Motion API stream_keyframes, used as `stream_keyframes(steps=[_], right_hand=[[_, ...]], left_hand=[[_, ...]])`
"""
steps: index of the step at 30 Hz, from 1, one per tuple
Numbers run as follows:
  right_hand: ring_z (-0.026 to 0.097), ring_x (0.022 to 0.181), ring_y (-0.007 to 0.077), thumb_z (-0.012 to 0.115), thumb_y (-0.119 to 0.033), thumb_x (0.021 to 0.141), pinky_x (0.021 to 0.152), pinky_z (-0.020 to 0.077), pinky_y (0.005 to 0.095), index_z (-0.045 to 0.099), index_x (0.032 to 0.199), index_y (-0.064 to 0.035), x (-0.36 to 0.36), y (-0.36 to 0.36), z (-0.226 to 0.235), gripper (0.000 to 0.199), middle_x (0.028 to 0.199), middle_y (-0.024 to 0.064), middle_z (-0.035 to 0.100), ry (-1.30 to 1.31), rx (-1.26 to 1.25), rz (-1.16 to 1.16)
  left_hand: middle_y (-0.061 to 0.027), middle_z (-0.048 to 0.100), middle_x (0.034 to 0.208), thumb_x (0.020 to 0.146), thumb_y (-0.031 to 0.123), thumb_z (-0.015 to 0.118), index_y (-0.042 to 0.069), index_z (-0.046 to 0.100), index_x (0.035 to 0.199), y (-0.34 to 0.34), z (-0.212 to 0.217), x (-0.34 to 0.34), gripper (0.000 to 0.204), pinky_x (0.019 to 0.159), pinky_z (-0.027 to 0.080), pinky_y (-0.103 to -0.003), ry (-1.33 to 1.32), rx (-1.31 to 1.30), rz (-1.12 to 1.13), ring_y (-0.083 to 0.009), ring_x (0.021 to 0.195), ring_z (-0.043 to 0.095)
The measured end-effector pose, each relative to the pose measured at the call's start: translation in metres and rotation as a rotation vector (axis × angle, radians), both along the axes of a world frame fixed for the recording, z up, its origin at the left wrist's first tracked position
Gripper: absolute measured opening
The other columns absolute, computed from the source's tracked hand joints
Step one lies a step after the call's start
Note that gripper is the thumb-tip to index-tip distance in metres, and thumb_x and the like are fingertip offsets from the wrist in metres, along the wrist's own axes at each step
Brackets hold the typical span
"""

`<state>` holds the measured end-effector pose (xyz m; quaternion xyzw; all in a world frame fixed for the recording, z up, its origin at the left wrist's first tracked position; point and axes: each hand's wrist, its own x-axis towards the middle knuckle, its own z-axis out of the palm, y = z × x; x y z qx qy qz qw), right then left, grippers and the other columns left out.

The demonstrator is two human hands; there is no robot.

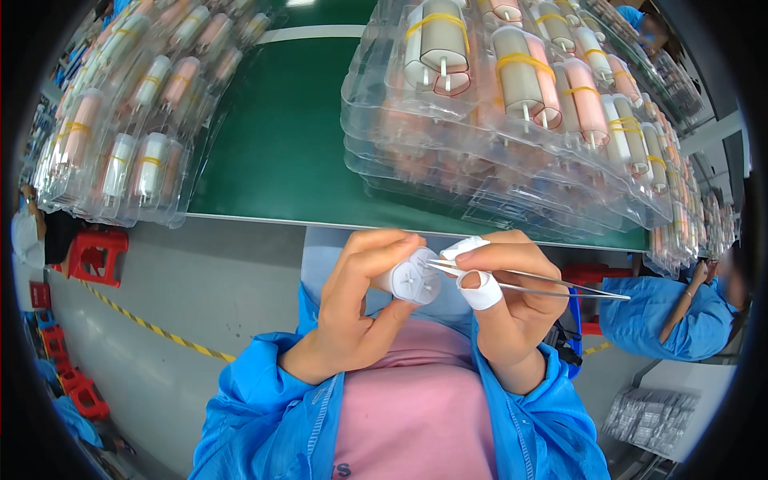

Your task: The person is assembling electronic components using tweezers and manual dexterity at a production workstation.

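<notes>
My left hand [356, 300] is closed around a small white cylinder [414, 276], its round end turned toward my right hand. A thin white stub stands at the middle of that end, with folds about it. In my right hand [512, 296] is a pair of metal tweezers [552, 286], pinched between thumb and fingers. The tweezers' tips touch or nearly touch the cylinder's end; the exact contact is too small to tell. White tape wraps my right thumb and a finger. Both hands are in front of my chest, just short of the table edge.
Beyond my hands lies a green table [272, 136]. Stacked clear plastic trays [480, 172] at right hold banded grey, pink and white cylinders; more trays [120, 160] stand at left. Red stools [96, 256] are on the floor at left. A person in blue [656, 316] sits at right.
</notes>
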<state>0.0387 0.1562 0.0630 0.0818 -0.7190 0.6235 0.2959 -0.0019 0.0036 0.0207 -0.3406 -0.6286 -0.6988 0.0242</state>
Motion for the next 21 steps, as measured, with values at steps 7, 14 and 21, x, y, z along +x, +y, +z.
stream_keyframes(steps=[7,14,21], right_hand=[[0.064,0.071,0.0185,0.070,0.001,0.072,0.061,0.0498,0.0254,0.067,0.088,0.0003,-0.0005,-0.0003,0.0020,0.016,0.082,0.0130,0.066,-0.016,0.021,0.005],[0.064,0.068,0.0182,0.070,0.001,0.073,0.059,0.0496,0.0252,0.066,0.087,0.0001,-0.0025,0.0014,-0.0011,0.014,0.080,0.0128,0.066,0.028,0.071,-0.007],[0.064,0.067,0.0177,0.070,0.001,0.073,0.059,0.0493,0.0249,0.066,0.086,-0.0001,-0.0027,0.0021,-0.0001,0.013,0.079,0.0128,0.066,0.010,0.077,-0.004]], left_hand=[[-0.0205,0.052,0.113,0.071,-0.009,0.066,-0.004,0.050,0.119,-0.0002,-0.0007,-0.0003,0.051,0.083,0.045,-0.032,0.048,-0.039,0.025,-0.0294,0.100,0.055],[-0.0209,0.053,0.113,0.071,-0.008,0.067,-0.005,0.050,0.119,0.0024,-0.0039,0.0000,0.051,0.082,0.046,-0.033,0.069,-0.020,0.043,-0.0298,0.099,0.055],[-0.0213,0.053,0.113,0.070,-0.007,0.067,-0.005,0.050,0.119,0.0024,-0.0044,-0.0005,0.051,0.081,0.046,-0.033,0.073,-0.048,0.053,-0.0305,0.098,0.055]])
